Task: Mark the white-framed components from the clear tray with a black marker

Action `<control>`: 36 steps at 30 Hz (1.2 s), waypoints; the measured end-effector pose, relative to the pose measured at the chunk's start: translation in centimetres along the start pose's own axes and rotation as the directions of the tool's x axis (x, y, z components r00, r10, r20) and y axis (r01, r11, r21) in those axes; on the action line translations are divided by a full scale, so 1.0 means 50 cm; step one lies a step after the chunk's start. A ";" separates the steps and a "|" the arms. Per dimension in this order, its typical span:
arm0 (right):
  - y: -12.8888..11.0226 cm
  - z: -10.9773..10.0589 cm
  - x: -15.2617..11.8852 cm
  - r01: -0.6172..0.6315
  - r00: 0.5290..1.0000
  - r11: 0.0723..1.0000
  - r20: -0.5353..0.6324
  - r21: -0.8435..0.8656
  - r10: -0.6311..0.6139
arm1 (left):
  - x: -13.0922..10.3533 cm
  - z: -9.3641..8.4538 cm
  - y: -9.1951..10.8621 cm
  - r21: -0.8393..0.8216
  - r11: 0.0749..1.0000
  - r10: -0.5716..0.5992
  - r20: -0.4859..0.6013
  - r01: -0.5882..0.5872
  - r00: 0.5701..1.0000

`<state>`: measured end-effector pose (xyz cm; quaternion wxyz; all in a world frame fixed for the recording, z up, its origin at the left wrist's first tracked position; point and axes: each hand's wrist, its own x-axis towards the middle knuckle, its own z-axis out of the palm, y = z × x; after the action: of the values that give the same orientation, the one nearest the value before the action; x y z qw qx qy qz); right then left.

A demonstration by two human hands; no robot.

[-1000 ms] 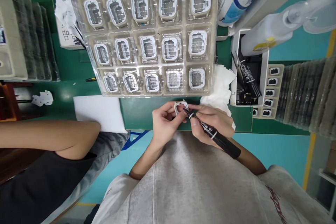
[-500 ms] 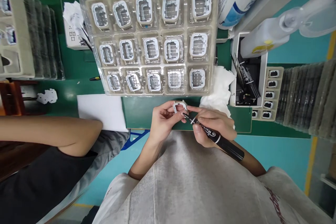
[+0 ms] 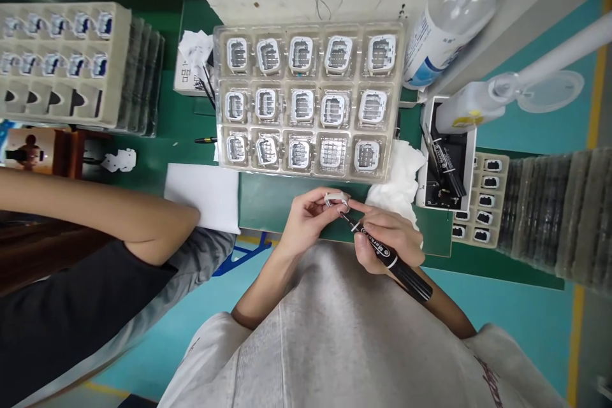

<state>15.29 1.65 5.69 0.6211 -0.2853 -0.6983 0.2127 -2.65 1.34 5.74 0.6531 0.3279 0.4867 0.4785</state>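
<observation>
Left hand [image 3: 305, 222]: pinching 1 white frame [image 3: 336, 197] | right hand [image 3: 393, 234]: curled round 1 marker [image 3: 407, 277] | ahead: one 15-pocket tray [image 3: 319, 80]

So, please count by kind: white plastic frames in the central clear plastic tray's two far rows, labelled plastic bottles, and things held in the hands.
White plastic frames, far rows: 10
Labelled plastic bottles: 2
Held white plastic frame: 1
Held black marker pen: 1
Total: 14
</observation>
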 end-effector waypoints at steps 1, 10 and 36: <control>0.000 -0.001 -0.002 -0.007 1.000 1.000 0.007 -0.009 0.007 | -0.001 0.001 -0.001 -0.001 1.000 0.004 -0.002 -0.004 1.000; 0.008 0.003 -0.017 -0.037 0.999 0.981 0.018 -0.190 0.041 | -0.015 0.031 -0.043 0.145 0.977 0.177 -0.165 -0.154 0.970; 0.014 0.008 -0.018 -0.017 0.998 0.963 0.046 -0.269 0.031 | -0.027 0.028 -0.069 0.402 0.897 0.278 -0.189 -0.184 0.942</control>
<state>15.05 1.60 4.50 0.5565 -0.3696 -0.7325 0.1309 -0.37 -1.03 3.55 0.4515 0.4429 0.6029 0.4864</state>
